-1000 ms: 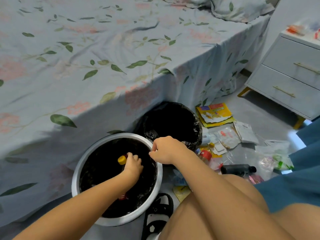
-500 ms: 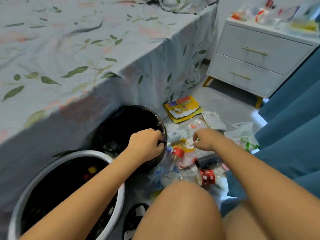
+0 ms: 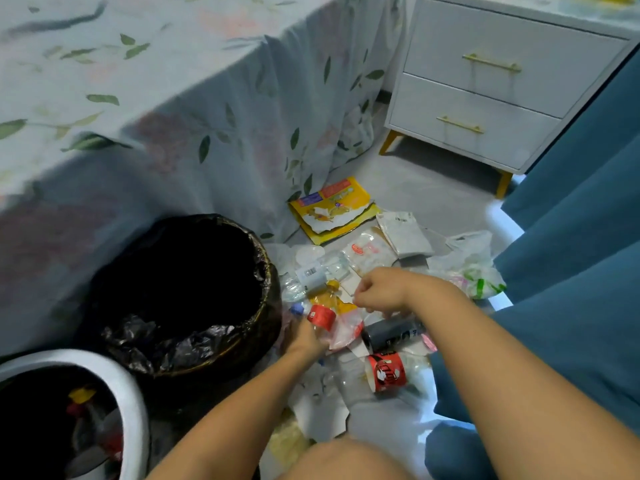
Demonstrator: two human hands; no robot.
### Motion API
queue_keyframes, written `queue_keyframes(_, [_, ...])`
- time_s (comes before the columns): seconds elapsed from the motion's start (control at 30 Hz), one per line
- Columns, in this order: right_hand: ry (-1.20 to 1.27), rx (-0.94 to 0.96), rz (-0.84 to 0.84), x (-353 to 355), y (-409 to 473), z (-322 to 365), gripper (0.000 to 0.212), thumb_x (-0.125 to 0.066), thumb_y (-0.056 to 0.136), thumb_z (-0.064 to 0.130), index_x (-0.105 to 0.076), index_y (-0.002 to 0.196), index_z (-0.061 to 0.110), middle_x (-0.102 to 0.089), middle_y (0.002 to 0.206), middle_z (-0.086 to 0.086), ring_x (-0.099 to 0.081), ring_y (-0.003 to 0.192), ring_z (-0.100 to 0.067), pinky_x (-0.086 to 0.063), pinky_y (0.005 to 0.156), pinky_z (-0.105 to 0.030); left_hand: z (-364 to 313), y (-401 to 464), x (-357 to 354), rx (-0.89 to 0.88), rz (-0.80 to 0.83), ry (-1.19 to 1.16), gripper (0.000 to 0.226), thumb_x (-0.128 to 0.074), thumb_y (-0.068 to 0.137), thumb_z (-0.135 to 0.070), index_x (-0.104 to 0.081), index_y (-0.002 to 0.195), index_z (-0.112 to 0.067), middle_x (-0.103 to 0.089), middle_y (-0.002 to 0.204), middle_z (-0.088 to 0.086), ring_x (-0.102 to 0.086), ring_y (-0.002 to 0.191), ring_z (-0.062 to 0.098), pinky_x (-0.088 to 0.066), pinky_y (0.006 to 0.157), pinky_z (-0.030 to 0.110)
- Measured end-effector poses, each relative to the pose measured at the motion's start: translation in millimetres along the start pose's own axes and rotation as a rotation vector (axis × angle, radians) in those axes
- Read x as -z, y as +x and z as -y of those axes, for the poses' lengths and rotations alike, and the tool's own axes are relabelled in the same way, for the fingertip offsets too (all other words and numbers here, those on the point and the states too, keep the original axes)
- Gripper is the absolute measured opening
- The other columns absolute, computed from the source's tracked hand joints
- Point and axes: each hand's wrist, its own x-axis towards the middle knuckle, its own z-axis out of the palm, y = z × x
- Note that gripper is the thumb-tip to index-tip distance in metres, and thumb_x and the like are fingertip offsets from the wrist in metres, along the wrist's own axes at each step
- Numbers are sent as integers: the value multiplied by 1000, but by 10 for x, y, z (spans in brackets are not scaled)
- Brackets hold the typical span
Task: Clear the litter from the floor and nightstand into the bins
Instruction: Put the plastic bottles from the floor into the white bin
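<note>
Litter lies heaped on the grey floor between my knees and the bed. My left hand (image 3: pixel 304 336) reaches into the heap, its fingers curled round a clear bottle with a red label (image 3: pixel 322 317). My right hand (image 3: pixel 381 289) hovers just beyond it, fingers curled and pinching the edge of a thin pale wrapper (image 3: pixel 349 289). A black-lined bin (image 3: pixel 242 344) stands left of the heap. At bottom left, a white bin (image 3: pixel 117 372) holds bottles. A dark can (image 3: pixel 391 332) and a red-labelled cup (image 3: pixel 386 372) lie near my right forearm.
A yellow package (image 3: pixel 332 209), a white pouch (image 3: pixel 403 233), clear bags (image 3: pixel 367 252) and a green-printed plastic bag (image 3: pixel 474 268) lie further out. The white nightstand (image 3: pixel 485 91) stands at the back right. A blue curtain (image 3: pixel 588 237) hangs on the right, and the bed (image 3: pixel 173 98) fills the left.
My left hand left the white bin, passed the black bin's rim and dropped onto the red-labelled bottle. My right hand moved right over the litter. The view swung right.
</note>
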Motion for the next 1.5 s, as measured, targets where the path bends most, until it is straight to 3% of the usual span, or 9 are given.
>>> queue_keyframes(0.23, [-6,-47,-11,-66,146,-72,35,-49,93,22,-55,124,6,-58,121,-13,-57,101,-25,-47,84,-32,-15,60,-76,-25,-15,218,67,-75,68,-37,-41,122,-15,-61,104,6,-62,92,23,-47,71,27])
queue_keyframes(0.4, [-87,-90,10,-118,174,-73,34,-48,92,20,-56,123,8,-56,123,-12,-55,109,-26,-45,91,-33,-98,-83,135,-101,6,85,44,-71,50,-43,-63,85,-16,-68,78,4,-67,72,20,-56,63,27])
queue_keyframes(0.63, [-209,-101,-116,-377,346,46,11,-52,86,16,-52,76,12,-56,91,-10,-56,89,-29,-48,82,-36,-292,-965,991,-247,-211,74,55,-69,56,-55,-56,100,-24,-60,91,-8,-60,81,15,-44,64,26])
queue_keyframes(0.77, [-7,-156,-200,-825,561,100,27,-49,91,16,-58,113,5,-59,120,-16,-57,109,-31,-46,84,-31,-171,-1439,1459,-357,-251,-75,53,-73,56,-56,-56,97,-28,-61,87,-14,-60,79,7,-51,71,29])
queue_keyframes(1.0, [404,-228,-61,-1679,1052,384,58,-55,89,33,-40,136,1,-53,132,-19,-54,119,-34,-47,92,-37,244,-1747,1905,-356,-327,-235,50,-78,59,-51,-60,100,-29,-65,87,-14,-60,73,-5,-40,61,12])
queue_keyframes(1.17, [467,-128,-129,-2082,1286,610,46,-61,88,32,-53,127,10,-58,127,-6,-56,116,-25,-44,81,-21,514,-1660,1971,-280,-272,-299,57,-84,59,-46,-62,108,-26,-69,92,-12,-65,73,-4,-54,74,23])
queue_keyframes(1.27, [505,-115,-170,-2314,1480,616,33,-32,102,25,-48,128,13,-56,127,-10,-54,112,-23,-42,87,-27,607,-1623,1952,-248,-246,-355,56,-86,59,-44,-63,107,-27,-71,88,-10,-68,75,0,-57,80,34])
queue_keyframes(1.37, [672,-200,-222,-2247,1446,675,13,-46,97,24,-53,102,14,-57,88,2,-56,87,-15,-39,60,-12,660,-1599,1948,-226,-240,-370,58,-85,57,-48,-63,107,-29,-72,84,-9,-68,75,1,-58,79,34])
queue_keyframes(1.5, [736,-241,-266,-2236,1500,543,36,-55,92,36,-58,112,7,-66,101,-14,-63,97,-30,-44,64,-28,695,-1579,1946,-218,-240,-377,62,-84,52,-55,-63,105,-31,-72,83,-10,-69,75,2,-58,79,35])
